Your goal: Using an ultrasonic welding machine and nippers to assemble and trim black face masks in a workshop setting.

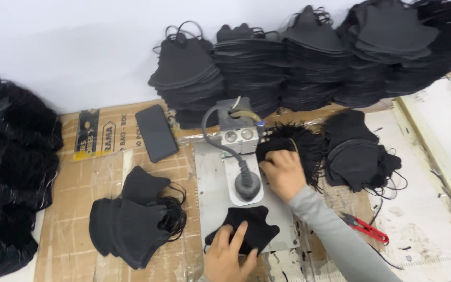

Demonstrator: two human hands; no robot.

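My left hand (229,254) lies flat on a black face mask (251,227) at the near end of the grey metal plate (211,177), fingers spread over it. My right hand (284,171) reaches into a bundle of black ear-loop cords (304,146) just right of the small grey press machine (238,137), its fingers curled around some cords. The machine's round black head (247,184) stands between my two hands.
A small pile of black masks (134,219) sits left of the plate, another (358,154) to the right. Tall mask stacks (309,57) line the wall. A black phone (156,132) lies on the cardboard. Red snips (366,228) lie at the right. Black heap (11,172) far left.
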